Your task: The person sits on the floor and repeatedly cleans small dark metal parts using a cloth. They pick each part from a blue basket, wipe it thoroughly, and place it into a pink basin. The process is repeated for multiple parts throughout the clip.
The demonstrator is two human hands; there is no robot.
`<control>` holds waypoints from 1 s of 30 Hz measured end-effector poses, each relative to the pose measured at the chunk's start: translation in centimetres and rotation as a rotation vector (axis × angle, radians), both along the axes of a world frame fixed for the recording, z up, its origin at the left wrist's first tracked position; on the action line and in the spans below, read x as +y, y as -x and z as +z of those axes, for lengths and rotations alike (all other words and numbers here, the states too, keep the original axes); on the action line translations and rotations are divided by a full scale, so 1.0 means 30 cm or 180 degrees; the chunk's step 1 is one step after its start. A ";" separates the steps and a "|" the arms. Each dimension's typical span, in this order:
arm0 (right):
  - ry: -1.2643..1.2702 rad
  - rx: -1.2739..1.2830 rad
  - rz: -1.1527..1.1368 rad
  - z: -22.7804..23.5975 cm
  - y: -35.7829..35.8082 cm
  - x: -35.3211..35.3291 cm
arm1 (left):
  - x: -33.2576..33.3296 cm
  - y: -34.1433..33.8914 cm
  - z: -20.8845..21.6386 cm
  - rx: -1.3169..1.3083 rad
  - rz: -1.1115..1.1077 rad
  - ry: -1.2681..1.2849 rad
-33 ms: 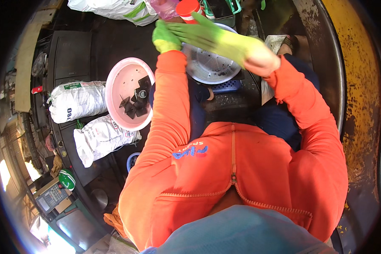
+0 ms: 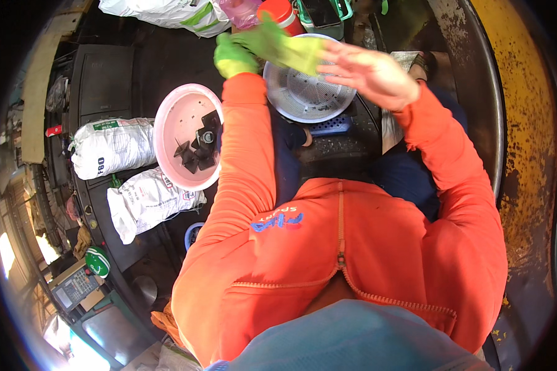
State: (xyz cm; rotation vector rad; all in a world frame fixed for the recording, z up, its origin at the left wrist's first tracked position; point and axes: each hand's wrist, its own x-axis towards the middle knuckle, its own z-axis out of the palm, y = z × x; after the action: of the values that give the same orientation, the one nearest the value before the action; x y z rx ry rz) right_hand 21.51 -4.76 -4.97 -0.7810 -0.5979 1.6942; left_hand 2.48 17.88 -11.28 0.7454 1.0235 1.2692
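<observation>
My left hand (image 2: 234, 55) wears a green and yellow glove and is closed on the finger end of a second glove. That second glove (image 2: 297, 51) is stretched out between my hands, its yellow cuff toward the right. My right hand (image 2: 377, 73) is bare, fingers extended, their tips at the cuff opening; it is slightly blurred. Beneath the hands sits a pale lavender colander (image 2: 312, 102) with small dark bits in it. To the left stands a pink basin (image 2: 174, 111) holding several black bladed parts (image 2: 195, 154).
White sacks (image 2: 114, 147) lie left of the basin, and another white sack (image 2: 173, 15) is at the far edge. A red container (image 2: 278, 12) and a green basket (image 2: 325, 18) stand beyond the colander. A blue plastic stool or crate (image 2: 331, 127) shows below it. Rusty yellow metal (image 2: 526, 154) runs along the right.
My right hand has slid rightward out of the glove and its fingers now show bare. The left hand still grips the glove and has shifted slightly left.
</observation>
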 end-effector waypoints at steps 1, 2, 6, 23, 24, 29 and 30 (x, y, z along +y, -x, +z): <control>-0.0352 -0.0239 -0.0110 0.025 -0.063 -0.011 | 0.025 0.023 0.021 -0.0440 -0.0210 -0.0127; -0.0123 -0.0676 -0.0635 0.039 -0.106 -0.013 | 0.031 0.044 0.037 -0.0182 -0.0288 -0.0247; -0.0221 -0.1921 -0.1997 0.047 -0.257 0.049 | -0.046 0.007 0.043 0.0623 -0.0270 -0.0530; -0.0274 -0.2065 -0.1904 -0.119 -0.309 0.141 | -0.303 -0.262 -0.306 -0.0613 -0.0594 0.1305; -0.0143 -0.2158 -0.1856 -0.120 -0.302 0.143 | -0.315 -0.251 -0.325 -0.0437 -0.0556 0.1476; 0.0221 -0.1729 -0.1354 -0.078 -0.270 0.141 | -0.311 -0.222 -0.269 0.0587 -0.0730 0.1717; 0.0170 -0.1309 -0.1216 -0.061 -0.266 0.137 | -0.301 -0.217 -0.229 0.0791 -0.0806 0.1617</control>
State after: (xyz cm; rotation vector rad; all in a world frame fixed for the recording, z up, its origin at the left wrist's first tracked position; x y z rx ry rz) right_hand 29.49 -0.67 -6.79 -1.2142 -0.6351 1.2097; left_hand 9.00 8.86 -18.14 0.6179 1.3392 0.6656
